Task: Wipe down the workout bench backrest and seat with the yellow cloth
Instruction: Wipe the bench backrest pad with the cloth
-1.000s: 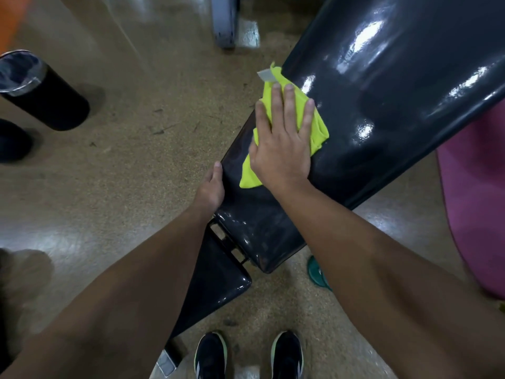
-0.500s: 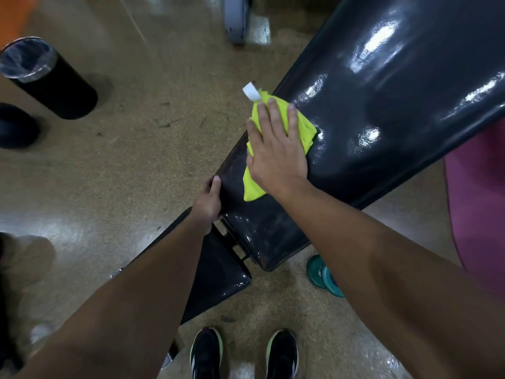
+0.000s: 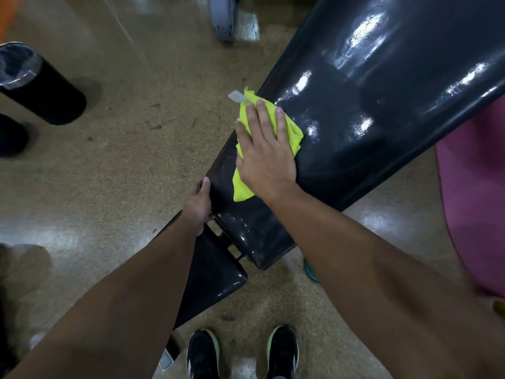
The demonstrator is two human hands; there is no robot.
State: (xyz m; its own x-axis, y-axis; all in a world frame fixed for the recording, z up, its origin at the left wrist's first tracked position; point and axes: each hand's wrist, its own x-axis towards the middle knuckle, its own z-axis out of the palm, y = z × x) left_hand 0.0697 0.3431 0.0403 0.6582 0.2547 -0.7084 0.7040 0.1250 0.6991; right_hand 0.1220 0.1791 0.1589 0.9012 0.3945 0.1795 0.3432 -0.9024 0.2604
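My right hand [image 3: 263, 157] presses the yellow cloth [image 3: 289, 132] flat-fingered onto the backrest [image 3: 382, 91]. My left hand [image 3: 198, 206] grips its edge, fingers curled.

Speckled tan floor [image 3: 131, 165], black bin [image 3: 41, 86], pink mat [image 3: 475, 203].

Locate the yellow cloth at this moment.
In the head view, centre frame: the yellow cloth lies under the flat right hand on the backrest, near its lower left edge.

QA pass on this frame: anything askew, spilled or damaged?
Nothing stands out. The right hand presses the yellow cloth flat on the glossy black padded backrest; the left hand grips its edge.
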